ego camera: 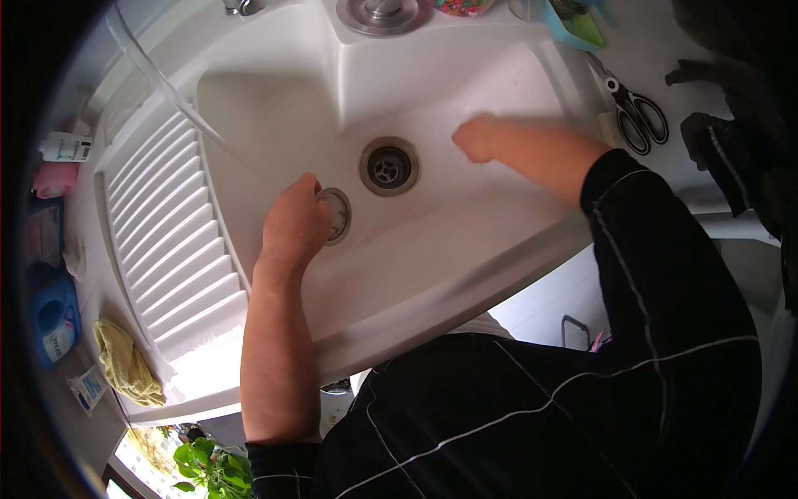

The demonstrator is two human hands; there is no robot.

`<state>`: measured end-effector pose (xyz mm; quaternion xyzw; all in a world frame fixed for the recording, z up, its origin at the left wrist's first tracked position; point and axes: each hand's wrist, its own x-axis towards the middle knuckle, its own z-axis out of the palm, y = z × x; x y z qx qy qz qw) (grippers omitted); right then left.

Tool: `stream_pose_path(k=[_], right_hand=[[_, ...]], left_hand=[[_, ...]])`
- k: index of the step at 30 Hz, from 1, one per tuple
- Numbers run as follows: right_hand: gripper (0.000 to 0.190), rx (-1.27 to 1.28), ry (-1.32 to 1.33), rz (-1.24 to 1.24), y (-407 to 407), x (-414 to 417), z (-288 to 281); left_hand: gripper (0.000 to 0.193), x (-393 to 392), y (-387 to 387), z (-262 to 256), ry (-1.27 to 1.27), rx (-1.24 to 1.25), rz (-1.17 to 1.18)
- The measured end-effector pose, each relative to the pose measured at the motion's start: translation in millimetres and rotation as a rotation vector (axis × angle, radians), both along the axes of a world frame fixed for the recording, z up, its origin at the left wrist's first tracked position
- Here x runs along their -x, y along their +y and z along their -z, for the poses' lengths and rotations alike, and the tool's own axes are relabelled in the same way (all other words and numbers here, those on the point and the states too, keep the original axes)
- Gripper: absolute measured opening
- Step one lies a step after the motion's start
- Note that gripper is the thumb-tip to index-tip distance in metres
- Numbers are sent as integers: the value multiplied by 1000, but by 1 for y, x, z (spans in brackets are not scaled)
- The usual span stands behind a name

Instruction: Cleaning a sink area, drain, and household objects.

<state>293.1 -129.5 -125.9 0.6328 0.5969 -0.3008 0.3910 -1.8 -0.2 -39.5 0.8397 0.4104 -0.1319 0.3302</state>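
My left hand [298, 218] is low in the white laundry sink [436, 218], its fingers on the edge of a round metal drain strainer [340, 216], which is tilted. Right of the strainer, the sink's drain opening [388, 167] shows a dark inside with a slotted metal part. My right hand [477, 138] is over the basin to the right of the drain, its fingers curled and slightly blurred; whether it holds anything cannot be told. A ribbed washboard [181, 231] forms the left part of the sink.
Black-handled scissors [636, 112] lie on the right ledge near a teal and green container [573, 28]. A round metal piece [383, 12] sits on the back rim. At left are a clear hose [162, 81], a yellow-green cloth [126, 365] and a blue bottle [56, 312].
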Motion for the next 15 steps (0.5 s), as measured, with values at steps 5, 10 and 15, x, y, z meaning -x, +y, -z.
stream_pose_path(k=[5,10,15], right_hand=[[21,165,253,398,-51,10,44],[23,21,248,-35,-35,8,1],[11,-215,-131,-142,7,-18,-84]], left_hand=[[18,2,0,7,-68,-66,29],[19,2,-1,5,-79,-71,36],[20,5,1,7,-77,-20,9]])
